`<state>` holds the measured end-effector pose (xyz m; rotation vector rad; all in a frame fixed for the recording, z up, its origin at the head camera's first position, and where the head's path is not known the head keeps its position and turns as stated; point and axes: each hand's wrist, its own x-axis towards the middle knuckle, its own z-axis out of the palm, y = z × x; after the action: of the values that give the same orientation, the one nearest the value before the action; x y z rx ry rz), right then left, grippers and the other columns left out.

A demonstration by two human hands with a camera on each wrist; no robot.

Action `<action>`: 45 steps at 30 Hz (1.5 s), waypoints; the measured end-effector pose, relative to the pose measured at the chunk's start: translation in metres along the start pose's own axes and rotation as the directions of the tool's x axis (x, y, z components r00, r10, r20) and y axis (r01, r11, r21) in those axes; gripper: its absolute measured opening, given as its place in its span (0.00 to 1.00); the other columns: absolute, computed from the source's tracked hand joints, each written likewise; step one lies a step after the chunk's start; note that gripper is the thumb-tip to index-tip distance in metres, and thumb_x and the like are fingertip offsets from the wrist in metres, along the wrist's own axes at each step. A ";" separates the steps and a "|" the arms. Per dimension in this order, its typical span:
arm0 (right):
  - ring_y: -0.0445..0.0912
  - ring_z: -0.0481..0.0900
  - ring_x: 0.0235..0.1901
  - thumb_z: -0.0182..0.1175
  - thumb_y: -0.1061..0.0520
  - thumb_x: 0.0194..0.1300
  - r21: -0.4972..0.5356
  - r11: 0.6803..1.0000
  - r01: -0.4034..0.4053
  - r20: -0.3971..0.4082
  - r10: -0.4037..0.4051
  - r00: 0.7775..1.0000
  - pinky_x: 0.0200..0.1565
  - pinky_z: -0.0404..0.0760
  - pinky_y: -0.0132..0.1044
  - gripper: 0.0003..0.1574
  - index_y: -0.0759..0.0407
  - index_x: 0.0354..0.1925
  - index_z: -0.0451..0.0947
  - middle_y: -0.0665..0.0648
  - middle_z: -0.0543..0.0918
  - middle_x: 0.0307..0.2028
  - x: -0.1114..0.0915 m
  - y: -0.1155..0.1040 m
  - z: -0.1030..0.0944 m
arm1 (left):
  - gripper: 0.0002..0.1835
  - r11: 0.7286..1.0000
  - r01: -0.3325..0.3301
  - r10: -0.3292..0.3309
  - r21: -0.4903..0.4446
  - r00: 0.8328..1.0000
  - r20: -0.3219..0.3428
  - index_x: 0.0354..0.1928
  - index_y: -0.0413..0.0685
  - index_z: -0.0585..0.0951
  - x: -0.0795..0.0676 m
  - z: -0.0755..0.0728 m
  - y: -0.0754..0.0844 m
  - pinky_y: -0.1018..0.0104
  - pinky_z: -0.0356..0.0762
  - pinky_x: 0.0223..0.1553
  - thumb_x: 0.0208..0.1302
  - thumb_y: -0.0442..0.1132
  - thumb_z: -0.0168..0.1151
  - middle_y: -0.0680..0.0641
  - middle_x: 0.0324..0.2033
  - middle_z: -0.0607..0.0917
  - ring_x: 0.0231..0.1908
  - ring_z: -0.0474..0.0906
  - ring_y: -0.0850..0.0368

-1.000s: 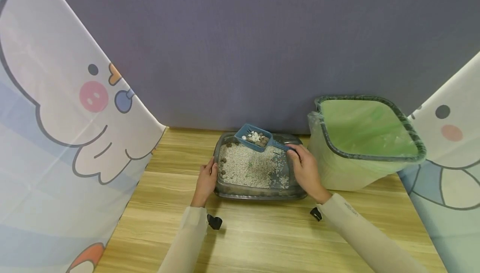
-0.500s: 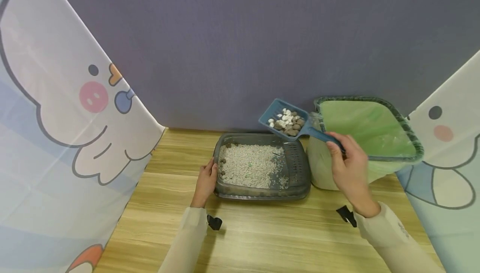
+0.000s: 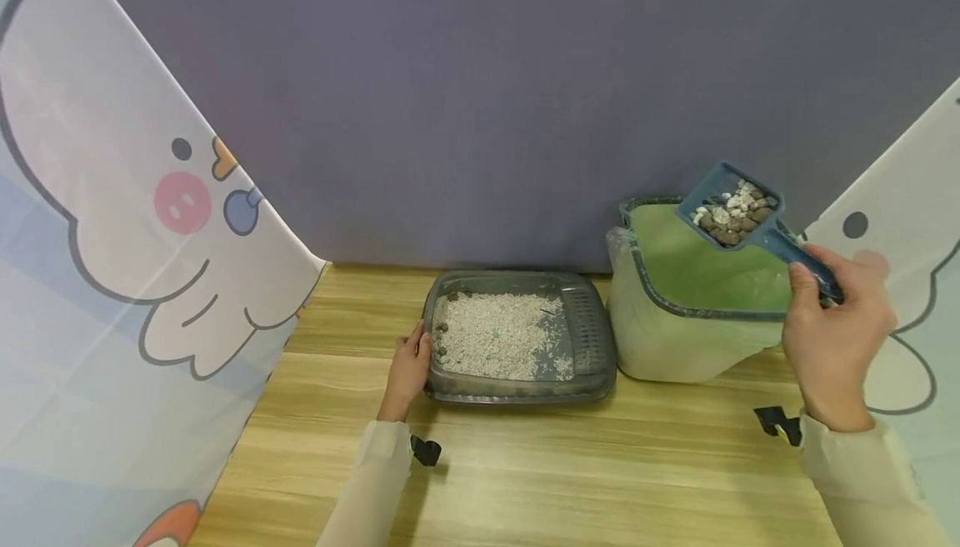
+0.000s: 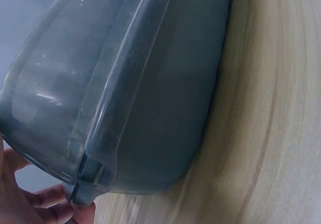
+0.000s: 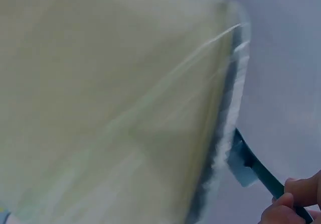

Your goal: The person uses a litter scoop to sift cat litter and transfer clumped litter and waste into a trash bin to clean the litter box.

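Note:
My right hand [image 3: 840,330] grips the handle of a blue litter scoop [image 3: 787,248], holding it up over the lined bin [image 3: 697,338]. White and brown lumps [image 3: 738,212] lie in the scoop's level bowl. In the right wrist view, the finger and thumb close round the handle [image 5: 268,179], while the bin's side hides part of the bowl. At the left end of a grey litter tray [image 3: 517,393], my left hand [image 3: 407,368] holds the rim, its fingers wrapped at the corner in the left wrist view. Pale litter [image 3: 491,334] covers much of the tray floor, with a few brown lumps [image 3: 442,328] along its left side.
The tray stands on a wooden tabletop [image 3: 525,480], with the bin close at its right. A clear bag folds over the bin's dark rim [image 3: 690,310]. Behind rises a grey partition [image 3: 465,113]; printed cartoon panels [image 3: 97,280] flank both sides.
My right hand has lifted the loaded scoop from above the tray and carried it right, over the bin. The left hand has stayed at the tray's left end.

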<state>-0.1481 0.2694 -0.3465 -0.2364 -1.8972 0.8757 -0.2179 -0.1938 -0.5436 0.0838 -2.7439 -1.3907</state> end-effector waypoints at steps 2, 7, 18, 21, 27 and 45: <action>0.29 0.64 0.29 0.62 0.60 0.63 -0.021 1.000 0.024 0.015 -0.023 1.000 0.34 0.61 0.24 0.14 0.59 0.47 0.84 0.30 0.70 0.31 0.001 0.010 -0.001 | 0.30 1.000 0.004 -0.004 0.002 1.000 0.000 0.71 0.48 0.61 0.000 0.001 -0.001 0.51 0.68 0.35 0.75 0.55 0.38 0.34 0.47 0.70 0.32 0.69 0.47; 0.26 0.58 0.29 0.63 0.63 0.62 -0.054 0.992 0.113 0.016 -0.112 0.994 0.35 0.57 0.26 0.12 0.62 0.45 0.85 0.28 0.63 0.27 0.000 0.028 -0.002 | 0.29 1.000 0.005 -0.005 0.008 1.000 -0.005 0.71 0.48 0.61 -0.001 0.001 -0.003 0.51 0.68 0.36 0.75 0.54 0.38 0.34 0.47 0.70 0.33 0.70 0.46; 0.27 0.63 0.31 0.57 0.66 0.66 0.034 0.986 0.161 -0.099 -0.157 0.983 0.32 0.62 0.17 0.10 0.68 0.39 0.85 0.33 0.62 0.31 -0.004 0.016 0.000 | 0.29 1.000 0.017 -0.017 0.003 1.000 -0.015 0.71 0.48 0.61 -0.003 -0.001 -0.005 0.49 0.68 0.38 0.75 0.54 0.38 0.32 0.48 0.69 0.35 0.71 0.44; 0.25 0.64 0.30 0.57 0.65 0.66 0.025 0.990 0.137 -0.114 -0.133 0.985 0.32 0.62 0.17 0.10 0.68 0.40 0.85 0.34 0.61 0.30 -0.005 0.008 0.000 | 0.29 1.000 0.011 -0.011 0.003 1.000 -0.016 0.71 0.47 0.61 -0.003 -0.001 -0.006 0.49 0.68 0.38 0.75 0.53 0.38 0.33 0.48 0.70 0.35 0.70 0.44; 0.27 0.64 0.29 0.61 0.60 0.64 0.061 0.996 0.064 -0.076 -0.059 0.995 0.30 0.63 0.15 0.13 0.63 0.46 0.84 0.33 0.67 0.29 -0.009 0.006 0.003 | 0.29 1.000 0.005 -0.005 0.006 1.000 -0.017 0.71 0.46 0.61 -0.003 -0.002 -0.004 0.50 0.68 0.37 0.75 0.54 0.38 0.33 0.48 0.70 0.34 0.70 0.45; 0.35 0.63 0.18 0.66 0.65 0.58 0.262 0.957 0.123 0.695 -0.276 0.664 0.20 0.67 0.30 0.18 0.59 0.49 0.81 0.47 0.72 0.29 -0.130 -0.016 0.086 | 0.28 1.000 -0.011 0.011 0.000 1.000 -0.028 0.70 0.45 0.63 0.000 0.003 0.003 0.45 0.69 0.41 0.75 0.51 0.40 0.32 0.47 0.70 0.37 0.72 0.41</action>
<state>-0.1542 0.1509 -0.4496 0.5290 -2.4789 1.0895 -0.2186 -0.1897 -0.5428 0.0877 -2.7178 -1.3760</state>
